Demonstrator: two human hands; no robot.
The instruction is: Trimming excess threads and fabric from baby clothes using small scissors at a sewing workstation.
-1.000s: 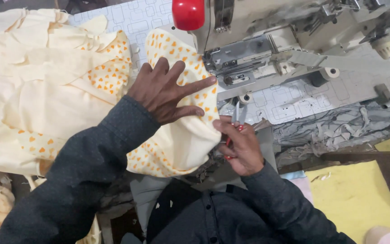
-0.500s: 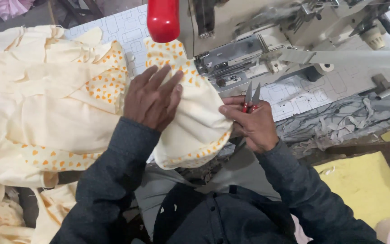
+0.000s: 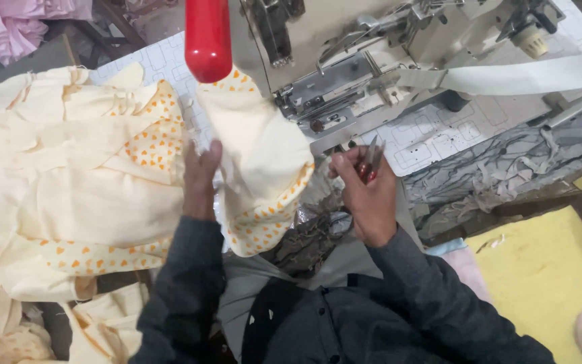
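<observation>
- Now the right hand [image 3: 366,195] has its fingers curled shut around small thread snips with red grips [image 3: 370,162]; the metal tips poke up out of the fist toward the sewing machine [image 3: 345,81].
- Compared with a second ago, the left hand [image 3: 200,178] is no longer splayed flat across the fabric; its fingers lie together, pressed edge-on against the cream garment piece [image 3: 264,168], seemingly gathering it.
- The snips have stayed in the right fist throughout, just below the machine's front edge, so that hand looks ready to trim while the left handles the cloth.
- The garment piece, cream with an orange-heart trim, runs lengthwise from the machine's needle area down toward the person's lap, its trimmed hem hanging off the table edge [image 3: 439,138].
- Left of it lies a larger heap of the same cream fabric [image 3: 69,168].
- A red cylindrical handle [image 3: 207,34] stands above the cloth, and a grey strap [image 3: 527,74] runs off to the right of the machine.
</observation>
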